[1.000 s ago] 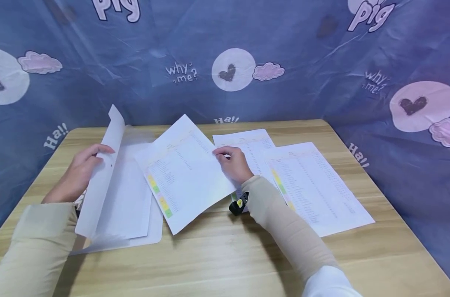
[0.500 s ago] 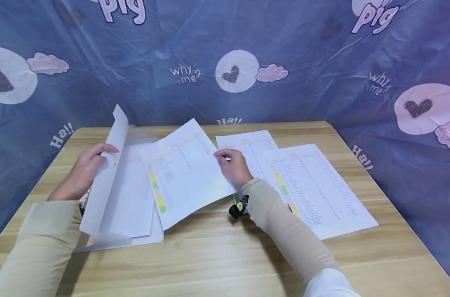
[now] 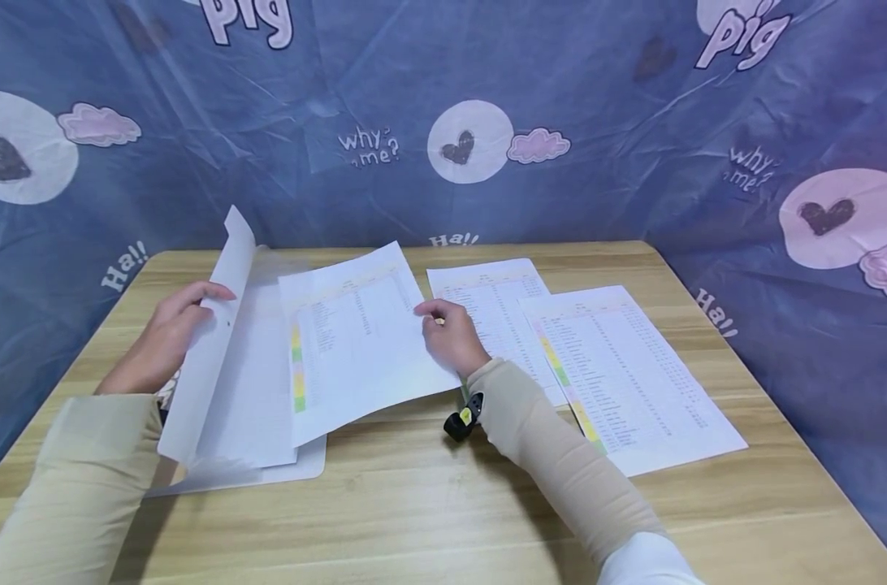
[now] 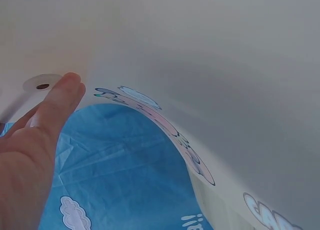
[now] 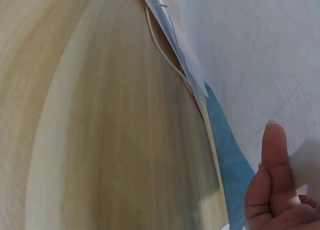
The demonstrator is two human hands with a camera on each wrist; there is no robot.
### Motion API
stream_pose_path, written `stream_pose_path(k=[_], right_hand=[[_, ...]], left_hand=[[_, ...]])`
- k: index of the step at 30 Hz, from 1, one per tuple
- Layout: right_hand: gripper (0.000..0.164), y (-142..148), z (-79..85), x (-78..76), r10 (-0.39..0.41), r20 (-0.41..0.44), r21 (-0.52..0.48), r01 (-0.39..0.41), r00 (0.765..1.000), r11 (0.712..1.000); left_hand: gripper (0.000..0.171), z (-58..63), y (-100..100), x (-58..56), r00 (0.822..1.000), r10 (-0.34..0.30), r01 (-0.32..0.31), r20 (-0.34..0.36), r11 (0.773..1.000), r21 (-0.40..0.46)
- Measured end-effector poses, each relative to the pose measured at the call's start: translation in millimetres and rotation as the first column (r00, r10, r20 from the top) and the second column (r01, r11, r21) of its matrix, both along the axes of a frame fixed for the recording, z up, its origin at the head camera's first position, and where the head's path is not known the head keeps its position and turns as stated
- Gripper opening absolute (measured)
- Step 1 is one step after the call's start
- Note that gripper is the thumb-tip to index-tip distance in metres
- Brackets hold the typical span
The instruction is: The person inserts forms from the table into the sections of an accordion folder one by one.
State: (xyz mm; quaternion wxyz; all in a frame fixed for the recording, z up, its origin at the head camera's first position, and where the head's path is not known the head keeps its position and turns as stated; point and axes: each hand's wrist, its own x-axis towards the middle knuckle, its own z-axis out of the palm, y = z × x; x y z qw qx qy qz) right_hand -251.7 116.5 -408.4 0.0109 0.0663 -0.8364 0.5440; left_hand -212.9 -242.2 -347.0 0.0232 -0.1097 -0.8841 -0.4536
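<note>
Simultaneously gripping a raised folder cover (image 3: 213, 349) with the left hand (image 3: 167, 335) and pinching a printed sheet (image 3: 359, 357) by its right edge with the right hand (image 3: 452, 335), partly over the open folder (image 3: 313, 463), left of two more sheets (image 3: 626, 370).

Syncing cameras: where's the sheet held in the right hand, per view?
Head: the sheet is just left of centre, its right edge in the right hand.
Left wrist: not in it.
Right wrist: upper right, beyond the fingers.
Shared landmark: blue backdrop, in all three.
</note>
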Motion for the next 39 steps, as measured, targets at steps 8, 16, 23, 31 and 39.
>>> stream_pose_path(k=[8,16,23,31,39], right_hand=[[0.034,-10,0.1,5.6,0.05,0.048,0.009,-0.051,0.998,0.999],[0.038,-19,2.6,11.4,0.101,0.088,-0.023,-0.1,0.991,0.995],[0.038,-29,2.9,15.1,0.126,0.124,-0.047,-0.121,0.984,0.992],[0.036,-37,0.4,17.0,0.16,0.138,-0.041,-0.156,0.977,0.987],[0.036,-40,2.0,16.5,0.181,0.142,-0.047,-0.176,0.973,0.983]], left_hand=[[0.034,-1.8,-1,-0.1,1.0,-0.013,0.013,0.008,0.999,0.034],[0.035,-1.2,-1,1.2,1.0,-0.012,0.011,0.027,1.0,0.025],[0.035,0.5,0,2.2,0.999,-0.011,0.009,0.045,0.999,0.033],[0.037,1.6,0,2.7,0.997,0.001,-0.002,0.074,1.0,0.015],[0.037,4.0,2,-0.3,0.999,0.012,-0.012,0.041,1.0,0.0]])
